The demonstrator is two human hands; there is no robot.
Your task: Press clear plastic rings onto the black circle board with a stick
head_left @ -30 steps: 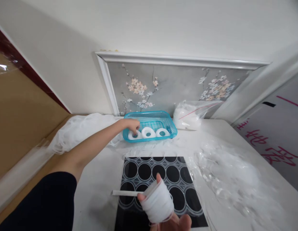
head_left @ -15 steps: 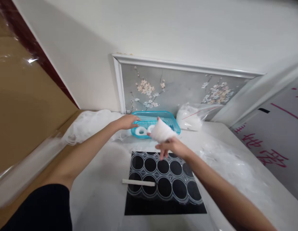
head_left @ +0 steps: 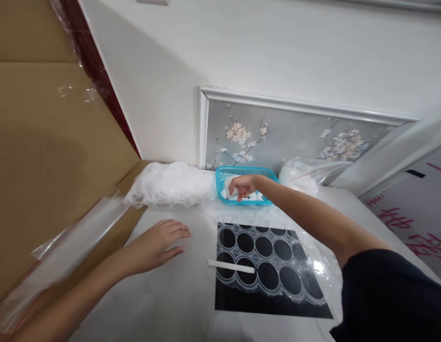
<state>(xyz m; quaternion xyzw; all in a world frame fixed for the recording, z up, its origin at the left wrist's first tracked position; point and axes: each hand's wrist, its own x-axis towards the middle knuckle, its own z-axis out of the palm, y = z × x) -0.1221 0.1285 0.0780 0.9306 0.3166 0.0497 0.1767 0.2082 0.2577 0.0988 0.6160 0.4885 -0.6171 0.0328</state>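
My right hand [head_left: 242, 186] is inside the light-blue plastic basket [head_left: 270, 203], its fingers curled round a white, soft-looking piece [head_left: 229, 182]. Other white pieces lie in the basket below that hand, partly hidden by it. My left hand [head_left: 165, 242] hovers palm down above the white tabletop with its fingers extended, holding nothing. To its right are a black sheet [head_left: 273, 306] under a clear tray with round openings [head_left: 268, 275] and a white stick with a dark tip [head_left: 230, 266] lying across the tray.
A bag of white rings [head_left: 170, 183] lies left of the basket, and a clear zip bag of white material [head_left: 300, 175] sits right of it. Cardboard [head_left: 52, 190] rises at the left. A framed floral panel [head_left: 287, 128] stands behind.
My right hand has moved back into the basket with the white piece. My left hand has withdrawn from the basket's edge toward me, over the tabletop. The camera view has shifted left.
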